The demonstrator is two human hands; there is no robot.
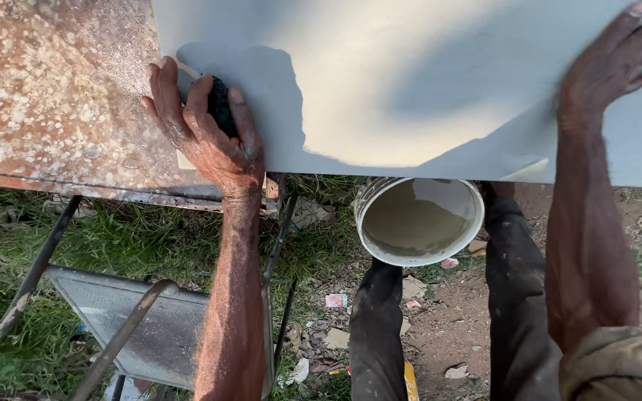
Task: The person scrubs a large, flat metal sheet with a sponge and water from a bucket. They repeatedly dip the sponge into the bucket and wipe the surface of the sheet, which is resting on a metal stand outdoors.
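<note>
I see the left hand [213, 141] with fingers [165, 96] wrapped over a dark sanding block [219, 104] at the pale panel's [410, 82] left edge, on the rusty bench [53, 96]. The right hand [618, 63] lies flat, fingers spread, on the panel. A bucket [419, 220] stands below on grass.

This is an outdoor work yard, a makeshift open-air workshop. A rusty, paint-speckled metal bench [53, 96] on thin steel legs stands straight on grass [135, 238] and bare dirt [455, 327] littered with paper scraps [336, 301] and stones. A grey-painted board [425, 82] overhangs the bench's near edge, a bucket of pale paint [419, 220] sits on the ground below, and hard sunlight throws sharp shadows.
</note>
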